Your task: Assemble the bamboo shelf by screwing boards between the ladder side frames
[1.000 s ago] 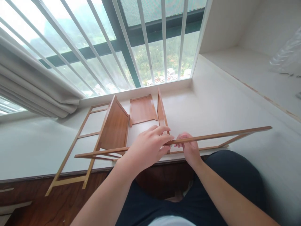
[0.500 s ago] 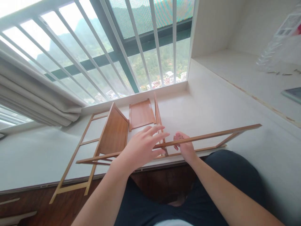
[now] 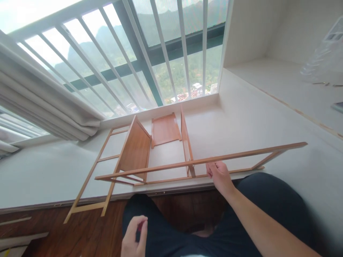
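A long wooden frame [image 3: 163, 166] stands on edge across the white sill, with an upright wooden panel [image 3: 136, 142] joined near its left part. Another narrow wooden panel [image 3: 187, 137] meets its rail near the middle, where a small shiny fitting shows. My right hand [image 3: 220, 175] is closed just right of that joint, fingertips against or just under the rail; what they hold is hidden. Over my left thigh, my left hand [image 3: 135, 233] is closed, thumb and fingertips together, away from the wood. Anything pinched there is too small to make out.
A loose wooden panel [image 3: 166, 129] lies flat behind. At left, a ladder-like wooden frame [image 3: 89, 178] overhangs the sill's edge above the dark floor. The right ledge bears a clear plastic package [image 3: 317, 66], several small screws and part of a dark device. Window bars and a grey curtain [image 3: 53, 96] stand behind.
My left hand has left the middle joint and moved down to my lap, its fingers closing. My right hand stays near the rail, fingertips now under it. The view has shifted slightly.
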Available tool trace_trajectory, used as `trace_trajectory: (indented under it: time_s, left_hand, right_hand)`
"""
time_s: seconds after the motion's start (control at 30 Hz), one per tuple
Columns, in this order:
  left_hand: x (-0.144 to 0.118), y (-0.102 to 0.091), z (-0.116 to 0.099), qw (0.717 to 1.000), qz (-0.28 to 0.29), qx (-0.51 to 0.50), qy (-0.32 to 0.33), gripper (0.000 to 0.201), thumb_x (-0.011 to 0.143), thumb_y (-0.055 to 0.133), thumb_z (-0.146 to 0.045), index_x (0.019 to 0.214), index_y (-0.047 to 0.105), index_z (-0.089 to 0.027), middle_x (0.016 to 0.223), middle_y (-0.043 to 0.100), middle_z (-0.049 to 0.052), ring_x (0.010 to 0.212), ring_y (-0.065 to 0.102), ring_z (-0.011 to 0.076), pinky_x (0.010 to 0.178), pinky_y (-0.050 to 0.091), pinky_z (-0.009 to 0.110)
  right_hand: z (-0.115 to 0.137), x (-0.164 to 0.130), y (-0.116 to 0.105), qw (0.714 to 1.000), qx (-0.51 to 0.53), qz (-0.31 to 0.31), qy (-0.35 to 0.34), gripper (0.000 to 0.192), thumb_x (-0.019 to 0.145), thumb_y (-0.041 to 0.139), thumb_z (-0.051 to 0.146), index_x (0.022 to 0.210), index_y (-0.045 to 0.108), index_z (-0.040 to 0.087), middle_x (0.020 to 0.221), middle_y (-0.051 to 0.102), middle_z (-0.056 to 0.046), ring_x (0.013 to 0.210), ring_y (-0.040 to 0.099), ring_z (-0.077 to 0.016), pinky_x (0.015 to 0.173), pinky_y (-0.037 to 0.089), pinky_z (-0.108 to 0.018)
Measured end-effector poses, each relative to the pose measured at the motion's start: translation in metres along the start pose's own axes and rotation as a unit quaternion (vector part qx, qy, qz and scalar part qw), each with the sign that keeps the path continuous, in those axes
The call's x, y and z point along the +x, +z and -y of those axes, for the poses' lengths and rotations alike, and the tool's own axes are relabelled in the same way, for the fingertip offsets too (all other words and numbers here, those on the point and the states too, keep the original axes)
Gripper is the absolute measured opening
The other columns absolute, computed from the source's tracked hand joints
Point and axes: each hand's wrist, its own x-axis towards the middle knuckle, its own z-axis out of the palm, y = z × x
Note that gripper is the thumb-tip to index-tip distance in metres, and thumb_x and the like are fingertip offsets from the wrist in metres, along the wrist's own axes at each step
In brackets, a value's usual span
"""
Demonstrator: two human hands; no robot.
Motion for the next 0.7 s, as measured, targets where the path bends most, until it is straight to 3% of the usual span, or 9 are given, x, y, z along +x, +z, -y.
trace_trajectory:
  time_s: [0.03, 0.1, 0.23, 0.3, 0.37, 0.53, 0.7]
  left_hand:
    - [-0.010, 0.008, 0.027, 0.998, 0.016, 0.021, -0.064, 0.026, 0.090, 0.060, -0.044, 0.097, 0.068, -0.021, 0.099, 0.070, 0.009, 0.092, 0.068, 0.0270, 0.088, 0.057, 0.041]
    - [-0.015, 0.019, 0.071, 0.990, -0.001, 0.070, -0.121, 0.033, 0.083, 0.056, -0.053, 0.088, 0.065, -0.021, 0.097, 0.069, 0.012, 0.098, 0.066, 0.0326, 0.098, 0.053, 0.049]
    - [0.013, 0.019, 0.114, 0.968, -0.045, 0.120, -0.217, 0.040, 0.081, 0.044, -0.052, 0.099, 0.059, -0.019, 0.110, 0.067, 0.017, 0.115, 0.061, 0.0359, 0.113, 0.042, 0.053]
    - [0.021, 0.015, 0.121, 0.958, -0.060, 0.119, -0.255, 0.048, 0.081, 0.040, -0.057, 0.098, 0.057, -0.016, 0.109, 0.065, 0.023, 0.116, 0.060, 0.0416, 0.110, 0.042, 0.058]
    - [0.014, 0.011, 0.123, 0.954, -0.063, 0.102, -0.276, 0.051, 0.081, 0.038, -0.059, 0.098, 0.057, -0.015, 0.107, 0.066, 0.024, 0.112, 0.063, 0.0411, 0.105, 0.047, 0.055]
    - [-0.036, 0.005, 0.125, 0.949, -0.003, 0.059, -0.310, 0.043, 0.084, 0.041, -0.060, 0.096, 0.061, -0.024, 0.097, 0.072, 0.009, 0.096, 0.071, 0.0324, 0.089, 0.054, 0.042]
    - [-0.037, 0.008, 0.131, 0.967, -0.052, 0.059, -0.242, 0.044, 0.074, 0.044, -0.060, 0.086, 0.061, -0.021, 0.097, 0.071, 0.015, 0.100, 0.068, 0.0359, 0.099, 0.052, 0.049]
  right_hand:
    - [-0.002, -0.002, -0.002, 1.000, -0.012, -0.009, -0.004, 0.063, 0.088, 0.061, 0.071, 0.054, 0.036, 0.023, 0.049, 0.034, 0.004, 0.046, 0.036, -0.0105, 0.043, 0.028, -0.026]
    - [-0.006, -0.005, -0.005, 0.999, -0.021, -0.027, -0.014, 0.064, 0.089, 0.059, 0.072, 0.054, 0.036, 0.024, 0.048, 0.035, 0.004, 0.046, 0.037, -0.0109, 0.044, 0.030, -0.027]
    - [-0.009, -0.008, -0.005, 0.998, -0.042, -0.032, -0.030, 0.061, 0.091, 0.059, 0.070, 0.057, 0.038, 0.023, 0.050, 0.034, 0.005, 0.047, 0.037, -0.0108, 0.045, 0.032, -0.026]
    - [-0.008, -0.010, -0.005, 0.998, -0.048, -0.026, -0.033, 0.060, 0.091, 0.057, 0.070, 0.059, 0.037, 0.024, 0.051, 0.033, 0.006, 0.047, 0.035, -0.0104, 0.044, 0.032, -0.026]
    - [-0.009, -0.015, -0.005, 0.998, -0.051, -0.023, -0.029, 0.059, 0.092, 0.056, 0.070, 0.060, 0.036, 0.024, 0.052, 0.032, 0.006, 0.046, 0.033, -0.0102, 0.043, 0.031, -0.026]
    - [-0.022, -0.024, -0.008, 0.995, -0.094, -0.005, -0.017, 0.056, 0.097, 0.049, 0.068, 0.065, 0.036, 0.024, 0.056, 0.032, 0.006, 0.049, 0.032, -0.0106, 0.045, 0.029, -0.026]
    - [-0.028, -0.024, -0.011, 0.975, -0.210, 0.066, -0.012, 0.056, 0.097, 0.048, 0.067, 0.065, 0.040, 0.022, 0.056, 0.036, 0.005, 0.054, 0.036, -0.0121, 0.051, 0.030, -0.026]
